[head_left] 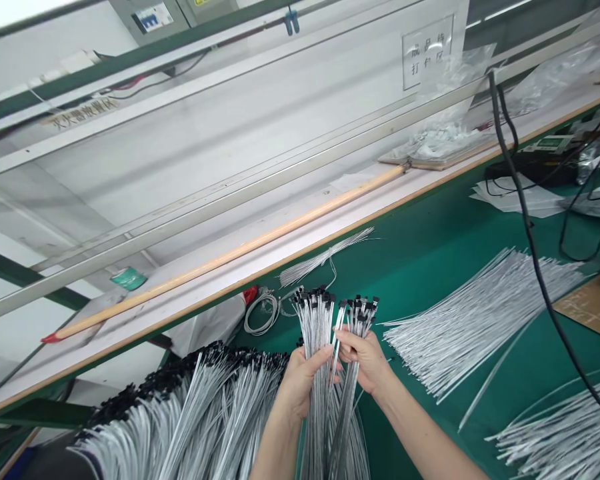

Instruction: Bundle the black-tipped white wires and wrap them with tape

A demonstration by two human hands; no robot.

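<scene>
At the near left, a heap of black-tipped wires point(190, 413) hangs over the edge of the green table point(430, 267). Just right of it, the left hand point(303, 383) clamps one upright bunch point(315, 327) and the right hand point(365, 360) clamps a second bunch point(361, 320), close together. Farther right lie loose wires point(480, 313), crossed by a black cable point(533, 247).

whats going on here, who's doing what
A person holds a bundle of thin grey wires with black tips upright, gripped by the left hand and right hand, above a green workbench. A heap of the same wires sits at lower left, and a loose spread of wires lies on the bench to the right.
</scene>
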